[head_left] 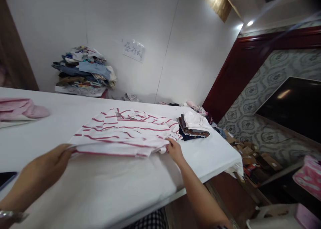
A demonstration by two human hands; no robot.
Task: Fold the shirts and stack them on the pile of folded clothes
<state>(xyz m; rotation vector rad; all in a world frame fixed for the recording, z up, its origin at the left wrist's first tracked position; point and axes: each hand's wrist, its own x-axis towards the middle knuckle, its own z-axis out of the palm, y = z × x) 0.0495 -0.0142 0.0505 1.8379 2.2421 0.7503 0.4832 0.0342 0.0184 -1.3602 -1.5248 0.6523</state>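
Note:
A white shirt with red stripes is spread over the white table, its collar toward the far side. My left hand pinches the near left corner of the shirt, and my right hand grips the near right corner. Between the two hands the front edge is stretched and lifted a little off the cloth. The fingertips of both hands are partly hidden by the fabric. Just right of the shirt lies a stack of folded clothes with a white piece on top.
Pink fabric lies at the table's left, and a dark flat device at the left edge. A tall pile of clothes stands behind the white table. A sign hangs on the wall. Cardboard boxes sit on the right.

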